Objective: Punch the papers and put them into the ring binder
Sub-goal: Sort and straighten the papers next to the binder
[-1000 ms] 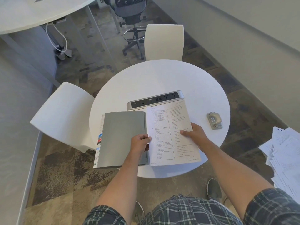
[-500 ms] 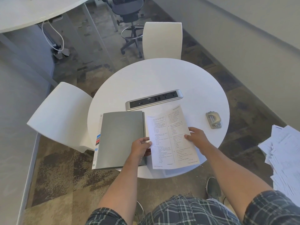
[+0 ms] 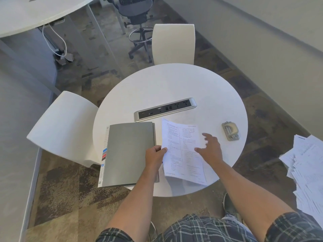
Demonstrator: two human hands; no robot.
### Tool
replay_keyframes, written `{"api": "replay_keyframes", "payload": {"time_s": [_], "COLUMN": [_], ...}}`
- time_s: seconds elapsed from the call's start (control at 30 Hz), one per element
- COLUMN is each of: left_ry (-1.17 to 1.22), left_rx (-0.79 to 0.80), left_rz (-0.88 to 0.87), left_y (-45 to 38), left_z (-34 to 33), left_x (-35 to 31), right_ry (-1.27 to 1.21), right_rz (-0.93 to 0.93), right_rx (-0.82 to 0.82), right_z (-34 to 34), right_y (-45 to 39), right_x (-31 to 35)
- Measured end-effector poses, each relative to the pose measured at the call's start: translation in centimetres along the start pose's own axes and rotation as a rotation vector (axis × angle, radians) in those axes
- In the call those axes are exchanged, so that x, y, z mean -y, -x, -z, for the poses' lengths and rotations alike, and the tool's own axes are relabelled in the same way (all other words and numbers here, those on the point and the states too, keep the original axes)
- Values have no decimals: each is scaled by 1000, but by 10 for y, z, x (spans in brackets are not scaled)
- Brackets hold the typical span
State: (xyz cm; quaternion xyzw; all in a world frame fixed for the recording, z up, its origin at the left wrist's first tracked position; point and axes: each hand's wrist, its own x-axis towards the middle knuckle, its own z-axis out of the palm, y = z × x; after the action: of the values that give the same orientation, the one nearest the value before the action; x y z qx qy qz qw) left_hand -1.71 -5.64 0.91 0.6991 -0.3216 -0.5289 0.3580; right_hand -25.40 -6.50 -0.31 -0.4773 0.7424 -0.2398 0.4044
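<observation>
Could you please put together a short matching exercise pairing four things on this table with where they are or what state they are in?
Things:
1. hole punch
2. ring binder
3. printed sheet
4. power strip

States:
A. closed, grey cover up
B. pinched at its edge by the left hand
C. alone near the table's right edge
D. beyond the binder, sockets up

Pairs: 1-C, 2-A, 3-B, 4-D

Single head-worn wide-angle view, steeply downward and forward over round table (image 3: 174,84); near the hands
</observation>
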Motion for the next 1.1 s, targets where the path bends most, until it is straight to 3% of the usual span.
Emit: {"api": "replay_keyframes", "payload": {"time_s": [0.2, 0.3, 0.4, 0.57, 0.7, 0.77, 0.97, 1.1], "left_ry": [55, 122, 133, 61, -76, -18, 146, 54], "left_rx": [134, 267, 300, 135, 191, 253, 133, 54], "left_rz": [-133, -75, -79, -76, 210, 311, 255, 175], "left_y": [9, 15, 12, 0, -8, -8, -8, -13], "left_z": [-24, -33, -36, -37, -29, -26, -16, -8], "left_x": [-39, -52, -53, -37, -15, -7, 9, 14], "right_ry": [-332, -504, -672, -760, -871, -901, -819, -586], "right_rz": [77, 41, -19, -24, -33, -49, -125, -215], "right_rx": [370, 339, 309, 299, 340, 351, 241, 133], "right_z": [-1, -3, 6, 18, 24, 26, 26, 15], "right_y": [10, 10, 5, -2, -2, -3, -9, -20], "right_x": [63, 72, 63, 38, 26, 23, 3, -18]}}
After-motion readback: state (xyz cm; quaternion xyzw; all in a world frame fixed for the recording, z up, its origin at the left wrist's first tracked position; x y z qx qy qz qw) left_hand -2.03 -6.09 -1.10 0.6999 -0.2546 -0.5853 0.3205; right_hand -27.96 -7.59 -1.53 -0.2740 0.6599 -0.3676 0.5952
